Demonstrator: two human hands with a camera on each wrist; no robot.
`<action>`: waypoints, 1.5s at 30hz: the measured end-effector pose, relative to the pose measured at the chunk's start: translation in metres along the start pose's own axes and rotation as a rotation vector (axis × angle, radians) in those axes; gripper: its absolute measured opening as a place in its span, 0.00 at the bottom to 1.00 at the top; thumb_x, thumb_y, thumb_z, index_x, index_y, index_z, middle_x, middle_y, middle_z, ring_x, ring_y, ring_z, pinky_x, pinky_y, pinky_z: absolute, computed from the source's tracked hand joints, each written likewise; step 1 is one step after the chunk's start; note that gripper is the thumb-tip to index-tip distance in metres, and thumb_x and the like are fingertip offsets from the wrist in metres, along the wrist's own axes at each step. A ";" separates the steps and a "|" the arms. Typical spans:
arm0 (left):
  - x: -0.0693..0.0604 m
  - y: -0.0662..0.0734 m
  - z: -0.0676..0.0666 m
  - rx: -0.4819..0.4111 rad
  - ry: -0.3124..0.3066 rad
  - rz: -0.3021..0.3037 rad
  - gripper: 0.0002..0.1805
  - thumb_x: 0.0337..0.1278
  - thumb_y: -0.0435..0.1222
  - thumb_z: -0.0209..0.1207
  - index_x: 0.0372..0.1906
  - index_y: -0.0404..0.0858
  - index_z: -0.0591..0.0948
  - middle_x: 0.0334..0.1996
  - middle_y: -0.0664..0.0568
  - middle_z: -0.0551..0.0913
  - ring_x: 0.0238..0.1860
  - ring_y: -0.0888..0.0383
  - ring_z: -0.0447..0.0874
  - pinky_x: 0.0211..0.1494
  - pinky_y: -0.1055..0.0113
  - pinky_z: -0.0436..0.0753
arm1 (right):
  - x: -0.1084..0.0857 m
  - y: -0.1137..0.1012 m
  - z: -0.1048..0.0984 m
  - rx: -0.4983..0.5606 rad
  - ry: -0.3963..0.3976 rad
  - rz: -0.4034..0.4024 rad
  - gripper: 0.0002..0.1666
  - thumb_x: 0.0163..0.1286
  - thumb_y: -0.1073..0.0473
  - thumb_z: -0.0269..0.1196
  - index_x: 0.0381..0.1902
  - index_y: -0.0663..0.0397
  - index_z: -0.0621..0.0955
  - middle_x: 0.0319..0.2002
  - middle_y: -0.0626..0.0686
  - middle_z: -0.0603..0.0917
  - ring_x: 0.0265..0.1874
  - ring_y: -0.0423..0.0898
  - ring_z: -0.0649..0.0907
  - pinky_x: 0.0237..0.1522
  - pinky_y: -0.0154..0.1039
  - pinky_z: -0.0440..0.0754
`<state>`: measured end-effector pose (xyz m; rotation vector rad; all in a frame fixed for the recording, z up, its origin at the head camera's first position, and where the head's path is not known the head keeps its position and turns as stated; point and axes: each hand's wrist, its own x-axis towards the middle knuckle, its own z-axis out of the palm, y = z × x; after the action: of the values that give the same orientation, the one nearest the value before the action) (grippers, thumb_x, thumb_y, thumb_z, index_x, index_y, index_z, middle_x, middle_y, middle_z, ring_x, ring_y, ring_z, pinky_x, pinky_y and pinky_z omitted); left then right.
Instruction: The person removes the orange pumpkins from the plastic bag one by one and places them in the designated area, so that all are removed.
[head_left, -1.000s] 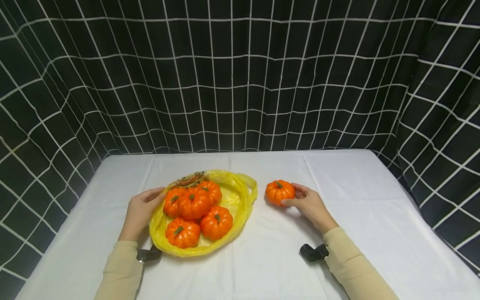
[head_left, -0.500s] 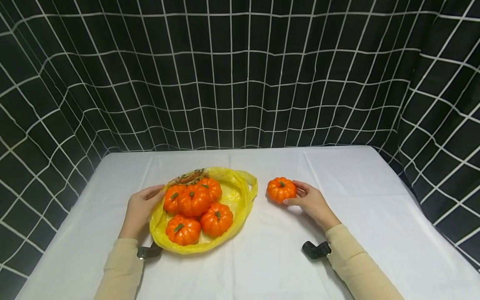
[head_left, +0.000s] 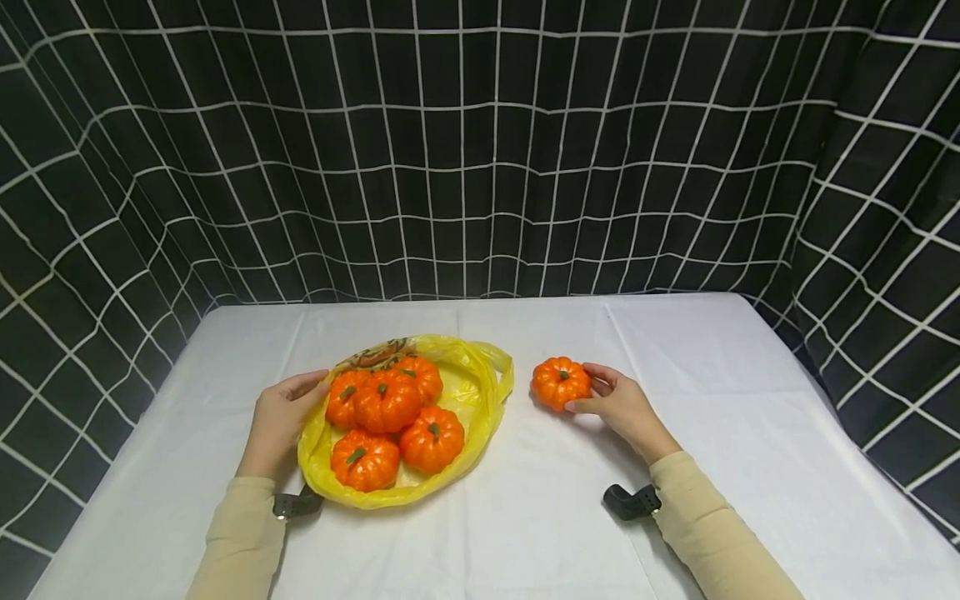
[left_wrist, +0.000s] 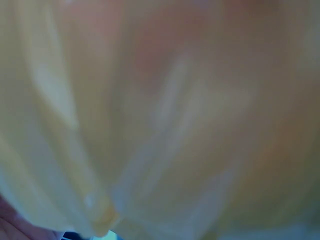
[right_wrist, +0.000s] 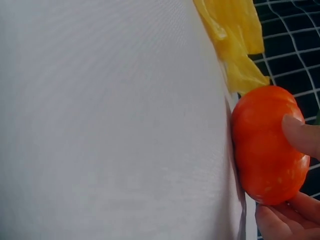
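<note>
A yellow plastic bag (head_left: 468, 450) lies with its mouth spread wide on the table, holding several small orange pumpkins (head_left: 433, 440) with green stems. At its left rim, my left hand (head_left: 279, 421) pinches the edge; the exact fingertip contact is partly hidden. The left wrist view is filled by blurred yellow film (left_wrist: 165, 150). To the right of the bag, my right hand (head_left: 621, 410) grips a single pumpkin (head_left: 559, 383) between thumb and fingers. In the right wrist view, the thumb (right_wrist: 302, 135) presses one side of that pumpkin (right_wrist: 267, 150), with fingers around the other.
White cloth (head_left: 525, 517) covers the table. A black curtain with a white grid (head_left: 480, 167) rises behind and along both sides. One handle loop (head_left: 501, 367) of the bag sticks out toward the held pumpkin. Dark wrist cameras (head_left: 632, 503) project from both sleeves.
Both hands, the bag and the pumpkins keep nearly the same places. The head view has only shifted slightly.
</note>
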<state>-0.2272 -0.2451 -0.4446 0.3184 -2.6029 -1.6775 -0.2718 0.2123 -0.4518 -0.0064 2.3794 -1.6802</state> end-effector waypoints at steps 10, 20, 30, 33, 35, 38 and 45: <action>0.001 -0.002 0.000 0.010 0.006 0.014 0.27 0.69 0.49 0.57 0.65 0.37 0.77 0.63 0.41 0.80 0.66 0.48 0.77 0.60 0.71 0.82 | -0.010 -0.008 -0.002 -0.048 0.017 -0.066 0.50 0.59 0.66 0.71 0.74 0.68 0.60 0.75 0.68 0.61 0.75 0.60 0.64 0.72 0.45 0.65; 0.001 -0.003 -0.001 0.018 0.005 0.026 0.27 0.69 0.49 0.57 0.65 0.37 0.77 0.63 0.41 0.80 0.66 0.48 0.77 0.62 0.67 0.82 | -0.032 -0.030 -0.001 -0.017 0.023 -0.127 0.48 0.59 0.66 0.71 0.73 0.68 0.62 0.74 0.66 0.64 0.75 0.57 0.65 0.72 0.41 0.65; 0.001 -0.002 -0.001 0.012 0.001 0.016 0.27 0.69 0.49 0.57 0.65 0.37 0.77 0.63 0.42 0.80 0.67 0.48 0.76 0.65 0.64 0.80 | -0.043 -0.048 0.012 -0.027 0.026 -0.179 0.46 0.57 0.67 0.72 0.72 0.65 0.66 0.72 0.65 0.68 0.73 0.57 0.68 0.70 0.40 0.68; 0.001 -0.002 -0.001 0.017 0.002 0.020 0.27 0.70 0.49 0.57 0.65 0.37 0.77 0.63 0.42 0.79 0.67 0.48 0.76 0.65 0.63 0.80 | -0.045 -0.053 0.017 -0.036 0.018 -0.185 0.47 0.56 0.64 0.74 0.71 0.62 0.67 0.71 0.63 0.70 0.73 0.56 0.69 0.70 0.42 0.69; 0.002 -0.001 -0.001 0.019 0.003 0.023 0.27 0.70 0.48 0.57 0.65 0.37 0.77 0.63 0.42 0.79 0.67 0.48 0.76 0.66 0.61 0.80 | -0.046 -0.056 0.020 -0.045 0.013 -0.188 0.47 0.56 0.62 0.75 0.71 0.60 0.67 0.71 0.62 0.70 0.72 0.56 0.70 0.70 0.44 0.69; 0.002 -0.002 0.000 0.020 0.004 0.022 0.26 0.70 0.48 0.57 0.65 0.37 0.77 0.63 0.42 0.79 0.67 0.48 0.76 0.66 0.61 0.80 | -0.046 -0.059 0.025 -0.054 0.004 -0.191 0.47 0.56 0.61 0.75 0.71 0.58 0.68 0.70 0.62 0.72 0.71 0.57 0.71 0.70 0.46 0.71; 0.001 -0.003 -0.001 -0.024 -0.010 0.014 0.27 0.68 0.48 0.58 0.65 0.38 0.77 0.63 0.42 0.79 0.67 0.49 0.76 0.57 0.75 0.82 | -0.041 -0.064 0.039 -0.052 -0.017 -0.193 0.46 0.54 0.60 0.76 0.70 0.54 0.71 0.68 0.59 0.75 0.67 0.57 0.76 0.67 0.49 0.76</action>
<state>-0.2278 -0.2473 -0.4465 0.2909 -2.5841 -1.7089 -0.2327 0.1595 -0.3977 -0.2668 2.4780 -1.6901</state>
